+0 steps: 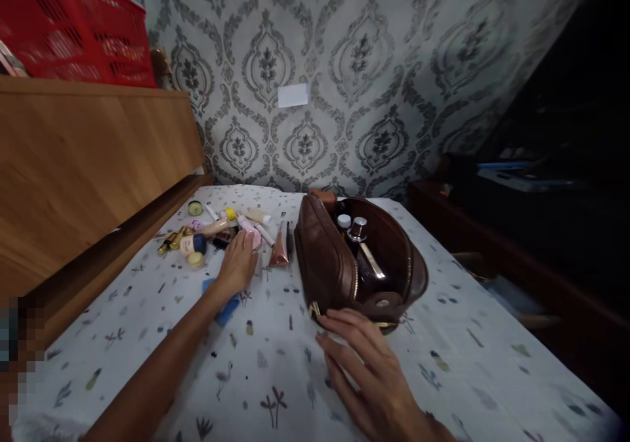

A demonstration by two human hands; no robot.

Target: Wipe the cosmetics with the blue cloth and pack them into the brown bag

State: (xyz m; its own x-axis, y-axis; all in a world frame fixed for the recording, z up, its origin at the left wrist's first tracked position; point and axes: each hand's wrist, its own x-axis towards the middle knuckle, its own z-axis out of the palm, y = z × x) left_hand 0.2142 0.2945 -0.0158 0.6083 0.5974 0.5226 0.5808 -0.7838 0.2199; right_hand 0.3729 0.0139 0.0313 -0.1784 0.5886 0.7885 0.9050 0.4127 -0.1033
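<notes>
1. Brown leather bag [325, 258], unzipped, between 4 and 5 o'clock from view centre, on a white printed cloth [275, 370]. Contents: a white-capped item [344, 221], a shiny silver cap [358, 229], and further dark pieces too dim to identify.
2. Right hand [369, 363], 5 o'clock. Empty, fingers loosely spread, fingertips at the bag's near edge beside a gold zipper pull [314, 309].
3. Left hand [239, 265], 8 o'clock. Fingers bent down over a round pink item [254, 237]; whether they grip it, cannot tell.
4. Assorted small cosmetics, heaped toward 9 o'clock: a dark-lidded jar [189, 245], a greenish round pot [195, 208], gold-toned pieces [172, 240] and pale tubes.
5. Copper-pink tube [280, 251], one, between the heap and the bag.
6. Blue flat item [228, 312], one, between 7 and 8 o'clock, partly under the left forearm.
7. Red plastic basket [113, 41], 10 o'clock, atop a wooden cabinet [98, 153].
</notes>
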